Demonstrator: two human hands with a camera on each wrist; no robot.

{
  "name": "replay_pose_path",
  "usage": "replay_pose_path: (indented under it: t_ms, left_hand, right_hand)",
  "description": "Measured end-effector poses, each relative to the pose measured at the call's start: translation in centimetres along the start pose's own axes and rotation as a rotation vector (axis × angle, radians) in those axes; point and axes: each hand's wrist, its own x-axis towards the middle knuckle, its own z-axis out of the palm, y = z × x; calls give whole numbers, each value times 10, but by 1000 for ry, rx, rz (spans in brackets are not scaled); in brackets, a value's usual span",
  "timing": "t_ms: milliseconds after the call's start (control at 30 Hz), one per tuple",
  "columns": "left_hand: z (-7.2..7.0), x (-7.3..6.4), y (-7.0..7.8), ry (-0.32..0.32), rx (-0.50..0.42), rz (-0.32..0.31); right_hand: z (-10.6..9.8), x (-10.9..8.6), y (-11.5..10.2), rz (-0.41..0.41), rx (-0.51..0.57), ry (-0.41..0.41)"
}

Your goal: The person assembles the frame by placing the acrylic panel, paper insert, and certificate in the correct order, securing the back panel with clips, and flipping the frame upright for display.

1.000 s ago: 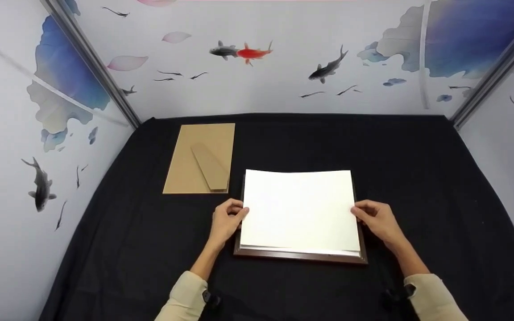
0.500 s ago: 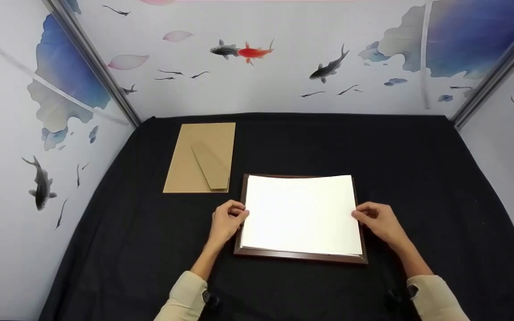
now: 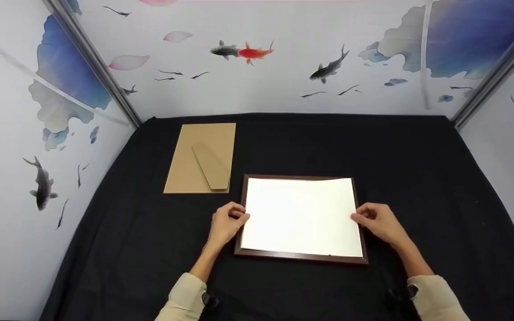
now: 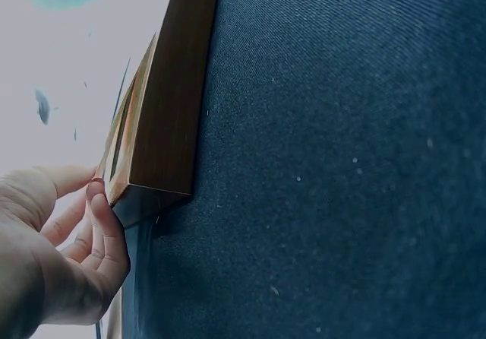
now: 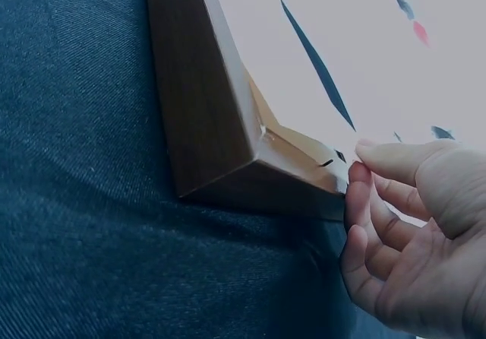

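Note:
A white sheet (image 3: pixel 301 216) lies over the brown picture frame (image 3: pixel 301 257), inside its border, with its far right corner a little raised. My left hand (image 3: pixel 228 225) pinches the sheet's left edge between thumb and forefinger, beside the frame's side. At the opposite edge, my right hand (image 3: pixel 379 223) pinches the sheet the same way. In the left wrist view, the frame's deep side (image 4: pixel 171 88) stands next to the fingertips. The right wrist view shows the sheet (image 5: pixel 288 73) slightly above a frame corner (image 5: pixel 254 160), where a small dark tab sticks up.
A tan backing board (image 3: pixel 181 165) with a stand leg (image 3: pixel 212 171) lies at the back left. Black cloth (image 3: pixel 417 156) covers the table. White printed panels (image 3: pixel 283 89) enclose the back and both sides.
Both hands have moved slightly toward the person and lowered the sheet into the frame. The frame's far border, hidden at first, now shows. The backing board has stayed put.

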Motion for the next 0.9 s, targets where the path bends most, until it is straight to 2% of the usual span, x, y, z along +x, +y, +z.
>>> replay_pose_path:
  t_ms: [233, 500, 700, 900]
  left_hand:
    - [-2, -1, -2, -17, 21, 4]
    - [-6, -5, -5, -31, -22, -38]
    - [-8, -6, -8, -49, -55, -13]
    - [-8, -6, -10, -85, -82, -40]
  right_hand:
    - [-1, -4, 0, -7, -49, 8]
    - [-3, -5, 4, -33, -15, -21]
    - [-2, -4, 8, -81, 18, -30]
    - [-1, -4, 12, -137, 80, -44]
